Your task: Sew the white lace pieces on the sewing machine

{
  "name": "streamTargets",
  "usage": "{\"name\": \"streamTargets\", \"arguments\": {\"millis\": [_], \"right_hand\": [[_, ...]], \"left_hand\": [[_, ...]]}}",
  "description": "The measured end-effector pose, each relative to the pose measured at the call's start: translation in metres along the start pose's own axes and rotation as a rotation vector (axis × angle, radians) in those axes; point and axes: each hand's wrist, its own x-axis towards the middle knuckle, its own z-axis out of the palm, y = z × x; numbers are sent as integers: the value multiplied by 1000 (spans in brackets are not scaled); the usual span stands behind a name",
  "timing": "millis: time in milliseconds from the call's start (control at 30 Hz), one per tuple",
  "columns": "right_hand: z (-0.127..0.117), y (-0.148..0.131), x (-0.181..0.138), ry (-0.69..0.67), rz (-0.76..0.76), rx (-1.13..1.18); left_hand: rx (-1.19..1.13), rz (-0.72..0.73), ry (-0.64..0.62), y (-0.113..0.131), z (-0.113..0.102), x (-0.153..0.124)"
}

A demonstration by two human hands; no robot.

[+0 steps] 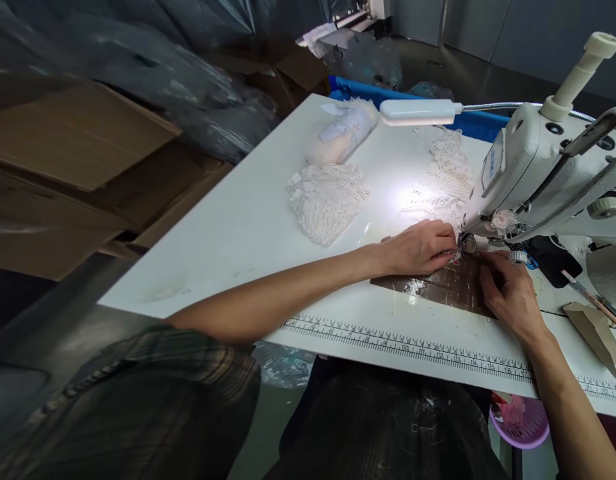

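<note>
My left hand (422, 248) lies by the needle of a white sewing machine (533, 160), its fingers curled down onto the edge of white lace (445, 177). That lace trails back over the table behind the hand. On the other side of the presser foot (467, 241), my right hand (511, 288) has its thumb and fingers bent together close to the needle. What the right fingertips hold, if anything, is too small to make out. Beneath both hands is a brown, shiny plate (438, 290) on the table.
A lace pile (328, 200) and a wrapped roll (345, 130) lie on the white table (228, 240). A lamp (418, 112) shines from above. A ruler strip (413, 345) follows the front edge. A black object (553, 260) sits right; cardboard boxes (73, 133) stand left.
</note>
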Motion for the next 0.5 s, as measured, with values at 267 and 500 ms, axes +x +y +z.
{"name": "streamTargets", "arguments": {"millis": [267, 500], "right_hand": [[0, 0, 1, -25, 3, 40], [1, 4, 1, -46, -1, 14]], "left_hand": [[-164, -149, 66, 0, 1, 2], [-110, -128, 151, 2, 7, 1]]}}
